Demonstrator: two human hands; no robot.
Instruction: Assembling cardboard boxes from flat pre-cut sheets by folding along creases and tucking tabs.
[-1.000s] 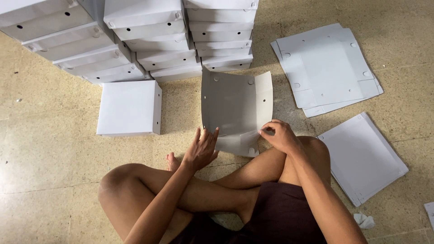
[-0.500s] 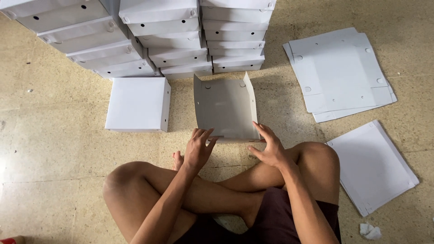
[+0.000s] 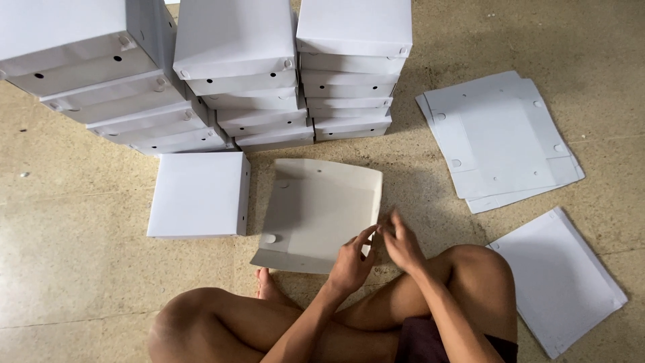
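A half-folded grey cardboard box [image 3: 316,212] lies on the floor [image 3: 80,269] just ahead of the person's crossed legs, its side flaps turned up. Both hands meet at its near right corner: the left hand [image 3: 351,263] and right hand [image 3: 402,245] pinch the right flap's edge between closed fingertips. Its long axis runs away from the person, toward the stacked white boxes [image 3: 248,74]. Both forearms reach forward over the knees

I sit on a speckled stone floor [image 3: 80,269]. At twelve o'clock stand stacks of white boxes [image 3: 255,81]; at ten, one closed box [image 3: 198,195]; a half-folded sheet [image 3: 316,215] straight ahead; flat sheets [image 3: 500,141] at two and four [image 3: 557,279].
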